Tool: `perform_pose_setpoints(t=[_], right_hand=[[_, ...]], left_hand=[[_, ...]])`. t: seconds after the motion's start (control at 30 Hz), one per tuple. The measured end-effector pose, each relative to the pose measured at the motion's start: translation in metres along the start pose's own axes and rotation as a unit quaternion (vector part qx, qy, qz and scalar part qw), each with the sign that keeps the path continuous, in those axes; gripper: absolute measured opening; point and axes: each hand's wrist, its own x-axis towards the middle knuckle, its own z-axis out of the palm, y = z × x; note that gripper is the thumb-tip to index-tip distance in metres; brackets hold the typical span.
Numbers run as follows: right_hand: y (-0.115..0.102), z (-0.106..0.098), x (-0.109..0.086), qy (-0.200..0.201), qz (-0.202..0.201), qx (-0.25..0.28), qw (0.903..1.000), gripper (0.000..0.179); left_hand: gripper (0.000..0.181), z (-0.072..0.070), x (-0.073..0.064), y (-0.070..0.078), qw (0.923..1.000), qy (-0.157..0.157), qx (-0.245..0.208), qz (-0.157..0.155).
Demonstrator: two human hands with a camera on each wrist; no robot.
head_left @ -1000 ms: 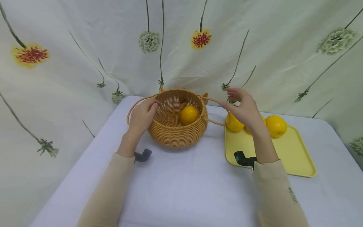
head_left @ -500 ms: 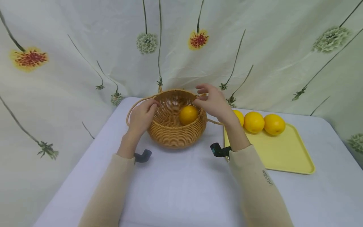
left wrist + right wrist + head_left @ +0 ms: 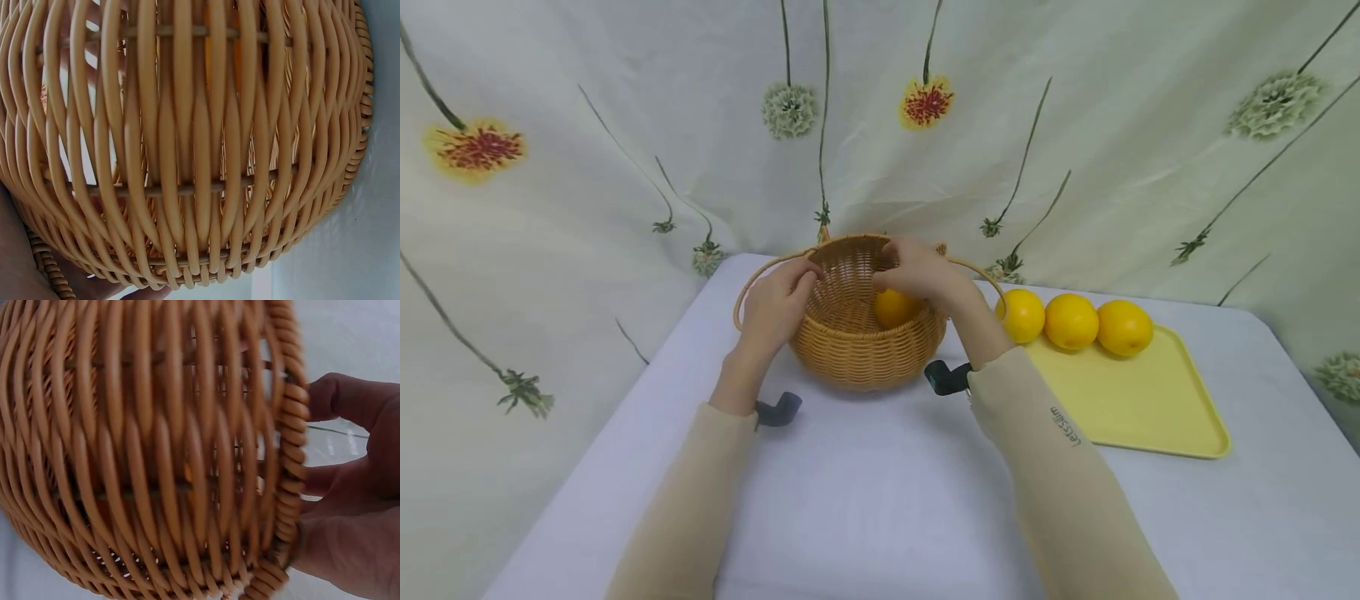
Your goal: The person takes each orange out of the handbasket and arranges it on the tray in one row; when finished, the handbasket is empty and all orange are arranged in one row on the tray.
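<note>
A wicker basket [image 3: 865,362] with two loop handles stands upright on the table, filling much of both wrist views. My left hand [image 3: 772,310] grips its left rim, near the left handle. Inside the basket's right half lies one orange [image 3: 892,310], partly covered by my right hand [image 3: 921,271]. That hand reaches over the right rim with its fingers loosely bent above the fruit. Whether it touches the orange I cannot tell. In the right wrist view the right hand's fingers [image 3: 353,400] show beyond the twisted rim.
A yellow tray [image 3: 1150,408] lies to the right of the basket. Three oranges [image 3: 1071,322] sit in a row along its far edge, the leftmost beside the basket's right handle [image 3: 988,277]. A flower-patterned curtain [image 3: 880,167] hangs behind the white-covered table [image 3: 865,500].
My right hand has moved left from above the right handle and the tray to inside the basket's mouth, over the orange. The left hand has stayed on the rim.
</note>
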Motion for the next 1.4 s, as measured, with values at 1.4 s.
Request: perform_pose_setpoints(t=[1.4], right_hand=[[-0.004,0.042,0.016,0.033,-0.013,-0.185,0.9821,0.079]], left_hand=[[0.036,0.001,0.000,-0.001,0.9999,-0.004,-0.003,-0.009]])
